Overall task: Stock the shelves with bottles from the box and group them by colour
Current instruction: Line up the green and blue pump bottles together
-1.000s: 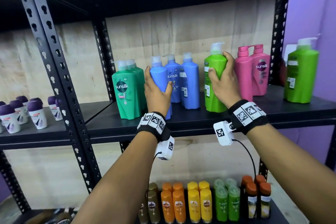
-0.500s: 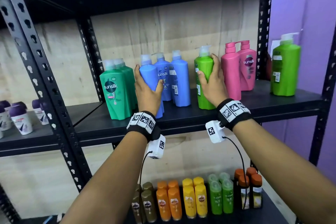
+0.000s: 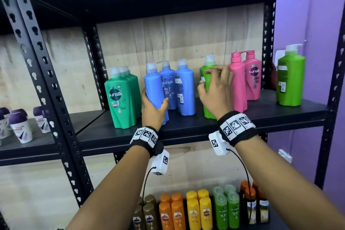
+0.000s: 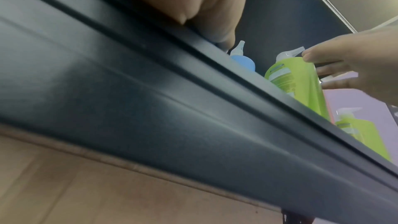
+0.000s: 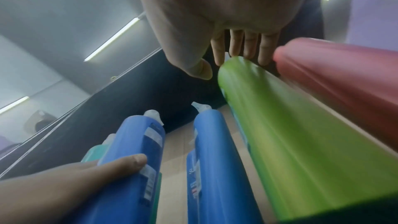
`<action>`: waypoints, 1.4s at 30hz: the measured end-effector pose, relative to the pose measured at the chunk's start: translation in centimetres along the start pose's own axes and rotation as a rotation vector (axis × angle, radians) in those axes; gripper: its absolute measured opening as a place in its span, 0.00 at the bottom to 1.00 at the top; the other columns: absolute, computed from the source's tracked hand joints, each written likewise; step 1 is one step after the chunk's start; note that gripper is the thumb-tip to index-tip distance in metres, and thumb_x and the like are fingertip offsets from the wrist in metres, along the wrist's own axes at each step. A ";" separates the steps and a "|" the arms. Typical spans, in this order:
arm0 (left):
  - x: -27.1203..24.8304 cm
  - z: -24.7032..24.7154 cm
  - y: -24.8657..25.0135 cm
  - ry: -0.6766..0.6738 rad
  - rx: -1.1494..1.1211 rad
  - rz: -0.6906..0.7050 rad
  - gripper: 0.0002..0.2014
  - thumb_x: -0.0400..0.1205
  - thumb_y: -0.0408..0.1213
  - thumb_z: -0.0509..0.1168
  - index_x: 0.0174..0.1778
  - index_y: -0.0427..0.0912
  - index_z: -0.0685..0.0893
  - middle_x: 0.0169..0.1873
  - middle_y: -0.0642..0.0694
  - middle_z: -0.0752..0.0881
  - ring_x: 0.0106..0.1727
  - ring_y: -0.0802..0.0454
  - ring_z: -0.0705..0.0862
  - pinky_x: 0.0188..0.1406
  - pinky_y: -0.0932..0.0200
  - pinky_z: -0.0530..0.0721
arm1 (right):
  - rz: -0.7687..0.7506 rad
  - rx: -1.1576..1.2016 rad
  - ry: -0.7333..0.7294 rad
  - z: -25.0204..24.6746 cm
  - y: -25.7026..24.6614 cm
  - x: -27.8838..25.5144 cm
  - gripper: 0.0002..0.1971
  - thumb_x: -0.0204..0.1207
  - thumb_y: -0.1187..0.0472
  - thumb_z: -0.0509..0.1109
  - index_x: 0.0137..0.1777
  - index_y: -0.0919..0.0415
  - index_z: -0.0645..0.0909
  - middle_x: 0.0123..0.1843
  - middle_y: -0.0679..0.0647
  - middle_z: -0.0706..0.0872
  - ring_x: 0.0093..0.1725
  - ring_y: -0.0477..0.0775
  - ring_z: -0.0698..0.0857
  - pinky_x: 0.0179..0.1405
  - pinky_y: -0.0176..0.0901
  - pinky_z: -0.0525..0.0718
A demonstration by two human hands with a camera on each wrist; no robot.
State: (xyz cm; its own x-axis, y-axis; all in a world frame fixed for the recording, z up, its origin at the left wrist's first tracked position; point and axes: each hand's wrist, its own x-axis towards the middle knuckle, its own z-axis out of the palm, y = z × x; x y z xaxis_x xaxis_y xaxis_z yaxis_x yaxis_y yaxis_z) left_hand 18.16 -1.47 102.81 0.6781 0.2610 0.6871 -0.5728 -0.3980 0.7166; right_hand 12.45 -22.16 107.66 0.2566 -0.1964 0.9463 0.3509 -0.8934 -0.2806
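On the black middle shelf (image 3: pixel 186 132) my left hand (image 3: pixel 153 108) grips a blue pump bottle (image 3: pixel 154 82) low on its body, thumb on its right side. This hand (image 5: pixel 75 176) and its blue bottle (image 5: pixel 133 151) also show in the right wrist view. My right hand (image 3: pixel 218 91) is at the shoulder of a lime green pump bottle (image 3: pixel 209 112) standing beside the pink ones. Its fingers (image 5: pixel 237 45) are nearly straight, their tips behind the top of the green bottle (image 5: pixel 290 134), the thumb just apart. From the left wrist view the right hand (image 4: pixel 355 67) hovers around the green bottle (image 4: pixel 295 77).
Two dark green bottles (image 3: pixel 121 99) stand left of the blue group (image 3: pixel 184 87), two pink bottles (image 3: pixel 244 80) to the right, another lime green bottle (image 3: pixel 290 80) at the far right. Small coloured bottles (image 3: pixel 196 211) fill the lower shelf. Purple-capped roll-ons (image 3: pixel 20 127) sit beyond the upright post (image 3: pixel 46 80).
My right hand has slid up the green bottle and its fingers have loosened from a full wrap. My left hand keeps its hold on the blue bottle.
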 end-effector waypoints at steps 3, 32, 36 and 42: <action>0.1 0.2 -0.2 0.005 0.004 -0.011 0.42 0.77 0.47 0.77 0.83 0.44 0.63 0.76 0.43 0.77 0.71 0.41 0.80 0.68 0.47 0.80 | -0.041 0.020 -0.030 0.5 -1.7 -0.5 0.13 0.76 0.57 0.67 0.57 0.63 0.81 0.60 0.61 0.77 0.61 0.64 0.77 0.62 0.55 0.78; -0.4 -0.3 0.1 -0.013 -0.026 -0.093 0.40 0.77 0.59 0.72 0.82 0.51 0.62 0.72 0.46 0.81 0.68 0.40 0.83 0.65 0.44 0.82 | 0.697 0.612 -0.526 10.1 -1.0 -0.5 0.31 0.80 0.53 0.75 0.77 0.62 0.68 0.70 0.61 0.81 0.67 0.63 0.84 0.69 0.61 0.82; -0.2 -0.3 -0.1 -0.015 -0.054 -0.104 0.40 0.76 0.58 0.75 0.79 0.49 0.64 0.71 0.48 0.81 0.67 0.43 0.83 0.64 0.48 0.82 | 0.670 0.622 -0.487 9.7 -1.2 -1.2 0.33 0.76 0.52 0.78 0.76 0.59 0.68 0.70 0.57 0.82 0.66 0.60 0.85 0.68 0.60 0.83; 0.1 -0.6 0.0 0.035 -0.131 -0.177 0.43 0.69 0.72 0.66 0.72 0.46 0.68 0.66 0.47 0.81 0.68 0.43 0.80 0.72 0.42 0.77 | 0.701 0.826 -0.456 8.6 -1.7 -3.0 0.46 0.68 0.26 0.72 0.80 0.51 0.66 0.73 0.46 0.80 0.71 0.48 0.82 0.74 0.52 0.80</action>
State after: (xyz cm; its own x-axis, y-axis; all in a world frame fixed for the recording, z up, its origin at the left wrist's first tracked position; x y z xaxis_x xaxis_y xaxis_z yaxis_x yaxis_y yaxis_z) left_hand 17.97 -0.92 102.91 0.7582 0.3485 0.5511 -0.5024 -0.2265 0.8344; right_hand 18.82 -16.55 103.95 0.8657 -0.2282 0.4455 0.4391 -0.0813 -0.8948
